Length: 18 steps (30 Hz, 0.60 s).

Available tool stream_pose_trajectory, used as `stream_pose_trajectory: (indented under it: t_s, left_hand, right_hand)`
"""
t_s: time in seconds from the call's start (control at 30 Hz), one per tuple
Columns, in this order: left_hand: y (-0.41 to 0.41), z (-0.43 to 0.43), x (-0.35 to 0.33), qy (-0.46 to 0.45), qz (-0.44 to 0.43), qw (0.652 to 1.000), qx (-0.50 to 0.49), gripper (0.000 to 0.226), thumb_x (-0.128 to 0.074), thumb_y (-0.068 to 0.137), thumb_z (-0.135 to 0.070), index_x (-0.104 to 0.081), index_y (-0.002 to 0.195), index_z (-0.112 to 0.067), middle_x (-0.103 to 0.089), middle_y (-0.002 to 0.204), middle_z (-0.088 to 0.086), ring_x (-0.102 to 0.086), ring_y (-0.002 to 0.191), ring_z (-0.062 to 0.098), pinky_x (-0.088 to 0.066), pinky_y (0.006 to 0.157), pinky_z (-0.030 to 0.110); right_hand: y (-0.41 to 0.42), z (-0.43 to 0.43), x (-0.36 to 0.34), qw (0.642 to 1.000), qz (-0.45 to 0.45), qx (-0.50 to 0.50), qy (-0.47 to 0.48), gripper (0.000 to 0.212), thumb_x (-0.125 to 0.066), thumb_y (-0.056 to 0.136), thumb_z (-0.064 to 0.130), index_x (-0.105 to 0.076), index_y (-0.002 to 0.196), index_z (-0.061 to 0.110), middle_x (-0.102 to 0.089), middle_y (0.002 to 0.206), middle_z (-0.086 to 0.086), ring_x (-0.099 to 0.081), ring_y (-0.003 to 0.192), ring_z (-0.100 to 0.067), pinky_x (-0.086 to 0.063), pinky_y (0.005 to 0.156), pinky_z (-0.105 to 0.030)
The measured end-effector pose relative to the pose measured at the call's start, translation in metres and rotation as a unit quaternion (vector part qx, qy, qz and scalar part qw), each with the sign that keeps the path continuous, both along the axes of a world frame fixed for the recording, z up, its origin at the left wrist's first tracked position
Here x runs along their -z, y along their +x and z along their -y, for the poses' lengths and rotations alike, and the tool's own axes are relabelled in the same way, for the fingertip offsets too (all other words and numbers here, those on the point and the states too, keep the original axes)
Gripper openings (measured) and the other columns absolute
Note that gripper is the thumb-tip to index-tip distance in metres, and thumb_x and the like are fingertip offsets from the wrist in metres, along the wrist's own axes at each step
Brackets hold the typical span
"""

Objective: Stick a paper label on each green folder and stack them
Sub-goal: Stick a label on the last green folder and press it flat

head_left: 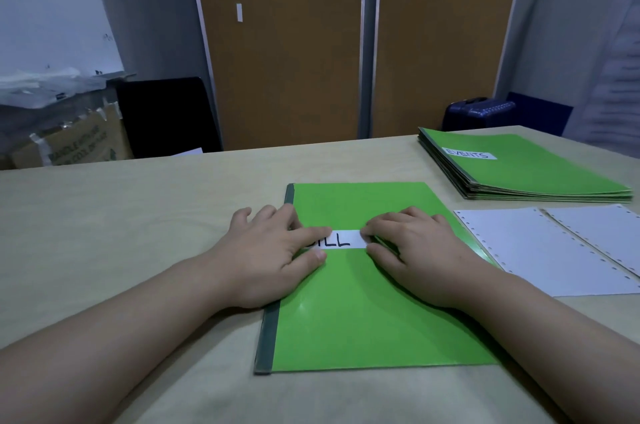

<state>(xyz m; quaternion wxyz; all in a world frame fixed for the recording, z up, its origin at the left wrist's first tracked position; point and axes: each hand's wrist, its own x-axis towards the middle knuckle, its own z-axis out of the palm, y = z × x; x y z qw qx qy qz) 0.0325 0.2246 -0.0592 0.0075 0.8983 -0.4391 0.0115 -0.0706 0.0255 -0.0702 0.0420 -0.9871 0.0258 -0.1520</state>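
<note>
A green folder (363, 316) with a dark spine lies flat on the table in front of me. A white paper label (343, 239) with black letters lies across its upper half. My left hand (273, 257) rests on the label's left end, fingertips covering the first letters. My right hand (412, 250) presses the label's right end with its fingertips. Both hands lie flat, fingers spread, and hold nothing. At the far right sits a stack of green folders (526, 170); its top folder carries a label reading EVENTS (469, 154).
Two white perforated paper sheets (554, 250) lie right of the folder, near the table's right edge. The beige table (121, 215) stretches to the left. Behind it stand brown partition panels (287, 42), a cardboard box (69, 143) and a dark blue suitcase (478, 113).
</note>
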Motion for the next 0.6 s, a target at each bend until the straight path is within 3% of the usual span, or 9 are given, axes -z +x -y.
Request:
stream_pose_trajectory:
  t_s: [0.13,0.23,0.33,0.4,0.43,0.5,0.53,0.6]
  left_hand:
    - [-0.004,-0.002,0.003,-0.006,0.014,1.000,-0.025,0.076,-0.008,0.081,-0.071,-0.030,0.146,-0.040,-0.041,0.127,-0.011,-0.035,0.127,0.012,-0.012,0.115,0.050]
    - [-0.010,-0.006,0.005,-0.039,0.042,0.996,-0.065,0.072,-0.014,0.082,-0.071,-0.046,0.136,-0.034,-0.042,0.135,-0.005,-0.039,0.127,0.017,-0.025,0.110,0.043]
    - [-0.010,-0.008,0.002,-0.171,0.016,0.981,-0.088,0.052,-0.036,0.091,-0.061,-0.056,0.121,-0.024,-0.046,0.126,-0.001,-0.053,0.110,0.019,-0.041,0.094,0.034]
    - [-0.011,-0.009,-0.002,-0.283,-0.085,0.947,-0.127,0.050,-0.046,0.092,-0.053,-0.052,0.131,-0.023,-0.049,0.128,-0.003,-0.057,0.101,0.015,-0.042,0.090,0.030]
    - [-0.014,-0.008,-0.006,-0.348,-0.178,0.907,-0.154,0.050,-0.049,0.092,-0.052,-0.050,0.133,-0.025,-0.053,0.128,-0.004,-0.059,0.101,0.014,-0.043,0.092,0.030]
    - [-0.015,-0.004,-0.013,-0.478,-0.378,0.770,-0.189,0.038,-0.052,0.094,-0.043,-0.055,0.125,-0.020,-0.064,0.114,0.001,-0.066,0.098,0.018,-0.050,0.090,0.033]
    - [-0.014,-0.002,-0.015,-0.523,-0.448,0.695,-0.205,0.030,-0.053,0.096,-0.034,-0.056,0.118,-0.014,-0.064,0.107,0.003,-0.067,0.092,0.021,-0.052,0.084,0.033]
    - [-0.011,-0.001,-0.020,-0.588,-0.531,0.563,-0.234,0.029,-0.055,0.095,-0.021,-0.052,0.118,-0.003,-0.057,0.112,0.009,-0.064,0.088,0.024,-0.053,0.074,0.033]
  right_hand:
    - [0.000,-0.004,-0.002,0.999,0.009,0.045,-0.009,0.032,-0.036,0.092,0.041,-0.060,0.107,0.027,-0.061,0.115,0.008,-0.048,0.104,-0.019,-0.036,0.084,-0.037]
    - [0.000,0.003,-0.004,0.991,0.027,0.130,-0.028,0.032,-0.038,0.091,0.037,-0.063,0.102,0.020,-0.061,0.112,0.001,-0.050,0.102,-0.023,-0.036,0.086,-0.039]
    - [-0.001,0.021,-0.011,0.969,0.028,0.246,-0.013,0.033,-0.041,0.089,0.033,-0.057,0.113,0.018,-0.057,0.117,-0.006,-0.049,0.108,-0.028,-0.034,0.089,-0.042]
    - [-0.001,0.029,-0.013,0.955,0.002,0.297,0.002,0.033,-0.040,0.089,0.033,-0.052,0.115,0.016,-0.056,0.118,-0.008,-0.048,0.110,-0.030,-0.033,0.088,-0.043]
    - [0.000,0.032,-0.012,0.951,-0.011,0.309,0.004,0.032,-0.040,0.088,0.033,-0.050,0.112,0.015,-0.056,0.116,-0.009,-0.047,0.110,-0.030,-0.032,0.086,-0.043]
    - [0.002,0.037,-0.011,0.949,-0.022,0.315,0.010,0.027,-0.041,0.088,0.033,-0.050,0.106,0.014,-0.056,0.111,-0.009,-0.048,0.109,-0.030,-0.029,0.080,-0.041]
    - [0.003,0.039,-0.012,0.949,-0.020,0.315,0.014,0.025,-0.041,0.088,0.033,-0.049,0.101,0.014,-0.057,0.108,-0.009,-0.049,0.107,-0.030,-0.027,0.077,-0.040]
    - [0.004,0.043,-0.013,0.948,-0.010,0.316,0.020,0.019,-0.043,0.087,0.034,-0.045,0.092,0.015,-0.058,0.104,-0.009,-0.051,0.103,-0.030,-0.024,0.075,-0.040]
